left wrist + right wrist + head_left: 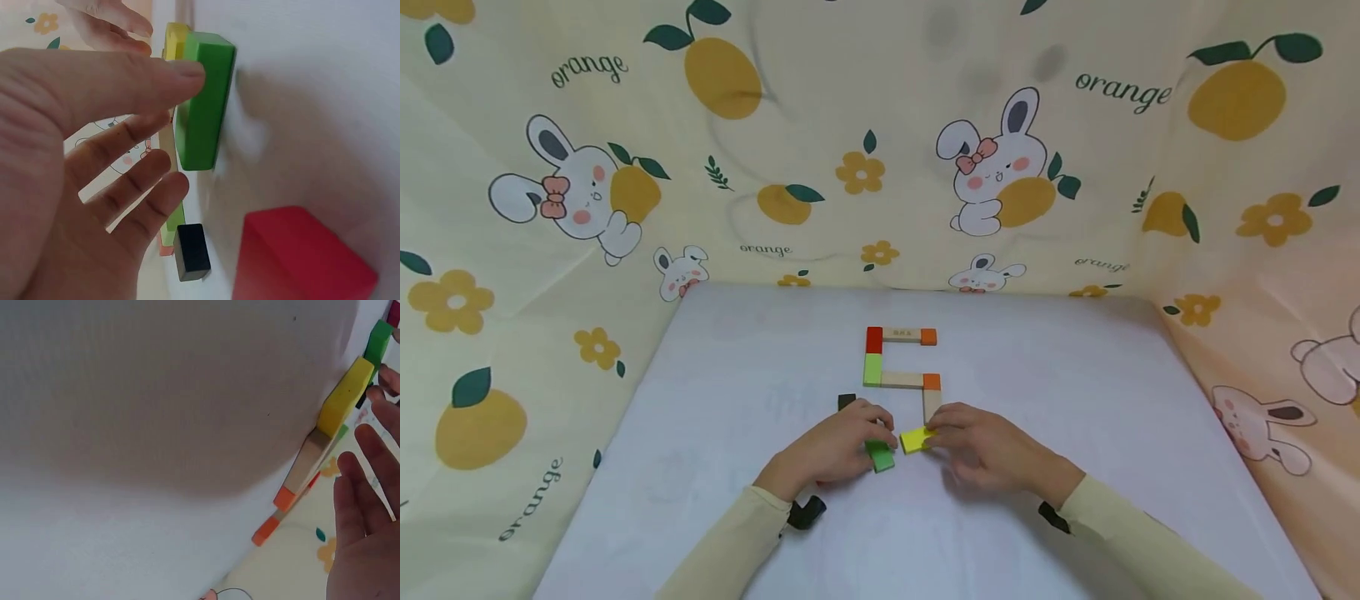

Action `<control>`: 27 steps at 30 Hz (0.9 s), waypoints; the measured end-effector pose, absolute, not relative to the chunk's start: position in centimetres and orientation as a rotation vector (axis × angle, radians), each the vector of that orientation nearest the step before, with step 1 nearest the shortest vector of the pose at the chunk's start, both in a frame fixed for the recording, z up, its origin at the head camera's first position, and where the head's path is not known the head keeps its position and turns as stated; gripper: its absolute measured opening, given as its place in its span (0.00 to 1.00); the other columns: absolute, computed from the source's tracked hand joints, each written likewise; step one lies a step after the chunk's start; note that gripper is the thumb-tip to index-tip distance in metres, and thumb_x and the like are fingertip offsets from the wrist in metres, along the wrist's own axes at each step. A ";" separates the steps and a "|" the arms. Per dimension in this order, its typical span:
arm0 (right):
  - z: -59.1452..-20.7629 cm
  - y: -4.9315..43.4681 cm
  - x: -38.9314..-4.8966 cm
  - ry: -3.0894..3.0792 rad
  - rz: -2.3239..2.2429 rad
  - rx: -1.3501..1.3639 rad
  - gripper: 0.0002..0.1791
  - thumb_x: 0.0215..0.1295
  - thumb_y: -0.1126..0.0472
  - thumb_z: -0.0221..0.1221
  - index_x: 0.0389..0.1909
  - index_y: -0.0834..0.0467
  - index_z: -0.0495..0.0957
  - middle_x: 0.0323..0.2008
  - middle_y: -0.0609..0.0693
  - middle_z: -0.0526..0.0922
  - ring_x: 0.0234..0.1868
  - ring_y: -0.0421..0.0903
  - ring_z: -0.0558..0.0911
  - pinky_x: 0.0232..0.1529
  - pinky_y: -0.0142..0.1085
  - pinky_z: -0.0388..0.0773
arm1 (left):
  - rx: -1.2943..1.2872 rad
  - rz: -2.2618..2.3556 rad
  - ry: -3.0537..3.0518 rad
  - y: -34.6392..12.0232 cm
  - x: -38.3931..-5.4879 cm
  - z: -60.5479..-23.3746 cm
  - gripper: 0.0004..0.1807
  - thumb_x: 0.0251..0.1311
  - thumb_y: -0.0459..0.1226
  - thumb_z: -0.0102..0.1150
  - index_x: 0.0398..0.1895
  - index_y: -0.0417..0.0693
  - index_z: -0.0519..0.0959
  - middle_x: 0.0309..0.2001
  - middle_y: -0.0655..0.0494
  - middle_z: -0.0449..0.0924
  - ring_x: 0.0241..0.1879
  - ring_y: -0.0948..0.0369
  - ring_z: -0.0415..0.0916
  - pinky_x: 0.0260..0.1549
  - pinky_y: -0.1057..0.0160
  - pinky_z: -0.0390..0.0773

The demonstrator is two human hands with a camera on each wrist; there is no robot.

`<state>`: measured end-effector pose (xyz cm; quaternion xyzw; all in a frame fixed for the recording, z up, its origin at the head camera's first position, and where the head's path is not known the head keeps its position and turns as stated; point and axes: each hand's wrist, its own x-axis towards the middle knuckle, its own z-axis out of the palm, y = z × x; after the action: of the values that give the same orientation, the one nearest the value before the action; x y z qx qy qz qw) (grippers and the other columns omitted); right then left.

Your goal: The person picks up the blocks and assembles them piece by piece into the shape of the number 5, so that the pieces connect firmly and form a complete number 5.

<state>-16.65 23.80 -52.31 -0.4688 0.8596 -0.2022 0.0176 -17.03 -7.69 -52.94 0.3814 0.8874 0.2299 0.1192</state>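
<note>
My left hand pinches a green block. In the left wrist view the thumb lies against the near face of that green block, and the other fingers are loosely bent on its far side. Just right of it lies a yellow block, angled at the lower end of a plain wooden block. My right hand is at the yellow block's right end with relaxed fingers; whether they touch it is hard to tell. In the right wrist view, the fingers extend beside the yellow block.
Above the hands, a bent line joins a red block, a light green block, wooden blocks and orange blocks. A black block lies by the left hand. Another red block lies nearer the left wrist.
</note>
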 end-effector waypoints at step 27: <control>-53.1 23.4 -17.4 2.682 -0.578 -1.389 0.20 0.64 0.61 0.65 0.56 0.51 0.91 0.63 0.47 0.84 0.69 0.50 0.78 0.66 0.50 0.79 | 1.079 0.670 2.568 -8.1 -17.6 -53.1 0.15 0.68 0.36 0.73 0.56 0.59 0.90 0.57 0.60 0.78 0.58 0.60 0.74 0.59 0.62 0.78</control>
<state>-17.43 23.39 -53.06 -0.4515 0.8717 -0.1877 0.0331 -17.64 -8.11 -53.09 0.3729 0.8878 0.2317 0.1380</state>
